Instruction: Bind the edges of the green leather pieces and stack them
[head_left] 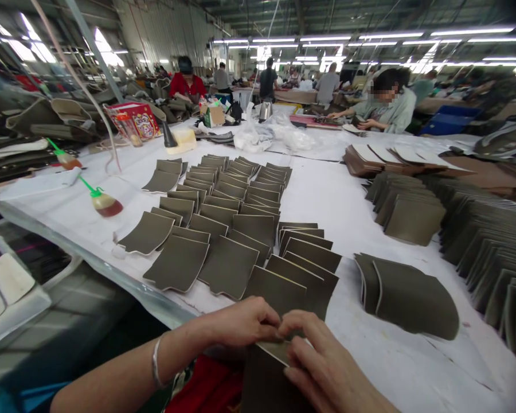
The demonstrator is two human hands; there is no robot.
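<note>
overlapping panels crowd table beyond held panel; bottles at left

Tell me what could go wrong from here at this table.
The left hand and right hand grip the dark panel near its edge; it might crease or slip.
The overlapping panels lie just beyond the hands, so a bump could disturb their rows.
The nearer green-tipped bottle sits close to those panels; if knocked, its reddish liquid might mark them.
</note>
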